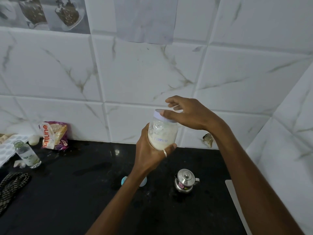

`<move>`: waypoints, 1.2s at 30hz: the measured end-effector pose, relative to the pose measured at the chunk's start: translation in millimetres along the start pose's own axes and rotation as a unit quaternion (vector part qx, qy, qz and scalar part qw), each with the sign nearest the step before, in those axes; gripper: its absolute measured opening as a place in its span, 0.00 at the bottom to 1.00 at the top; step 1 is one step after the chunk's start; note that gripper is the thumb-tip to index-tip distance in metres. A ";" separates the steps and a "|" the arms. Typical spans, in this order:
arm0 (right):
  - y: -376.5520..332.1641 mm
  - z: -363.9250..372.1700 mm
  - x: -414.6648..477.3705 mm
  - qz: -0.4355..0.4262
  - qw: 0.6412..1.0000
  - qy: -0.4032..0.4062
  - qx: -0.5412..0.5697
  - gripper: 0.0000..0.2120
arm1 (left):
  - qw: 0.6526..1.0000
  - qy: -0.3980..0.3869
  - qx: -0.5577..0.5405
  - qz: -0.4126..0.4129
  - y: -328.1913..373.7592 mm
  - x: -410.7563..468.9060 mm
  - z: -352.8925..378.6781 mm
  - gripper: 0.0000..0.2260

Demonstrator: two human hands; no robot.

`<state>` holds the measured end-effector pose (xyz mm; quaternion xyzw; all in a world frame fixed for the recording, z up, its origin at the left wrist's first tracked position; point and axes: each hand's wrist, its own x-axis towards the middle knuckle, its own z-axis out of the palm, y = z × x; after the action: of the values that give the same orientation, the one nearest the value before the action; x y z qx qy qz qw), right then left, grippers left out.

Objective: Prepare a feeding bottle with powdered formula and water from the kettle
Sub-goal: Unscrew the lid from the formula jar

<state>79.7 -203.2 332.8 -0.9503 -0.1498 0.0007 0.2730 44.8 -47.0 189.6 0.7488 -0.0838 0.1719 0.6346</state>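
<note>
My left hand point(149, 155) holds a clear plastic jar of white formula powder point(161, 133) up in the air, gripping it from below and behind. The jar's pale lilac lid point(159, 115) is on top, and my right hand point(188, 113) rests on it with the thumb on the lid's side and the fingers spread over it. A small steel kettle point(185, 181) with a knobbed lid stands on the black counter below. Something pale blue and round point(125, 180) sits on the counter, mostly hidden behind my left forearm.
The black counter point(94, 192) runs to a white marble-tile wall. At the left stand a small clear bottle point(28, 154), a purple and orange food packet point(54, 135), an egg point(33, 139), a dotted tray point(8, 148) and a patterned cloth point(10, 185).
</note>
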 end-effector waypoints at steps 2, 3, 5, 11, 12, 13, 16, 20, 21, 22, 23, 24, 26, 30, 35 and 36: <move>-5.0 2.8 0.4 0.039 0.994 0.039 -0.090 0.42 | 1.000 0.004 0.000 0.000 -0.9 1.1 -0.2 0.34; -9.1 6.1 0.6 0.048 0.988 0.048 -0.136 0.45 | 1.000 0.003 -0.001 -0.002 -0.4 1.5 0.1 0.34; -15.2 12.4 1.4 0.048 0.980 0.062 -0.182 0.45 | 1.000 0.002 -0.003 -0.003 0.5 2.5 2.2 0.34; -4.9 3.9 -2.2 -0.002 0.999 -0.040 0.010 0.28 | 1.000 -0.003 -0.009 0.003 -3.4 1.8 3.7 0.35; -3.2 1.2 -3.1 -0.013 0.998 -0.051 0.032 0.28 | 1.000 -0.005 -0.010 0.003 -4.0 1.6 3.4 0.35; -2.7 0.3 -3.3 -0.016 0.998 -0.050 0.038 0.29 | 1.000 -0.005 -0.010 0.004 -6.1 1.9 3.7 0.35; -10.0 2.4 -0.7 0.017 0.999 -0.006 -0.039 0.39 | 1.000 -0.003 -0.018 0.005 -6.3 1.7 5.1 0.36; -15.3 9.2 -1.1 0.025 0.990 0.022 -0.138 0.42 | 0.999 -0.008 -0.031 0.009 -11.1 3.0 8.6 0.38; -13.5 8.6 -1.2 0.016 0.993 0.019 -0.112 0.39 | 0.999 -0.007 -0.028 0.018 -12.3 2.3 8.7 0.38; -10.9 7.4 -1.6 0.007 0.997 0.011 -0.078 0.36 | 0.999 -0.007 -0.026 0.019 -14.2 2.7 9.3 0.38; -7.9 5.5 -1.9 -0.004 0.999 0.004 -0.046 0.33 | 0.999 -0.010 -0.023 0.022 -17.8 2.2 8.8 0.38; -4.5 3.6 -2.2 -0.015 1.000 0.000 -0.023 0.31 | 0.999 -0.011 -0.020 0.023 -21.1 4.2 10.1 0.38; 1.1 -0.5 -4.1 -0.034 0.999 0.005 0.011 0.29 | 1.000 -0.020 -0.016 0.016 -23.7 7.6 10.5 0.36; 15.2 1.0 -11.3 -0.044 0.994 0.052 0.088 0.29 | 0.999 -0.002 0.004 0.039 -16.1 6.9 7.5 0.33; 43.5 34.0 -40.4 -0.015 0.977 0.153 0.148 0.30 | 0.998 -0.005 0.012 0.063 -18.5 -2.7 2.9 0.37; 50.8 47.2 -49.4 -0.007 0.973 0.174 0.152 0.31 | 0.998 -0.005 0.013 0.058 -20.2 -2.4 3.2 0.37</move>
<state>43.0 -233.7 262.3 -0.8822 -0.1045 -0.1441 0.4359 50.0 -46.7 169.7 0.7519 -0.1276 0.2055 0.6133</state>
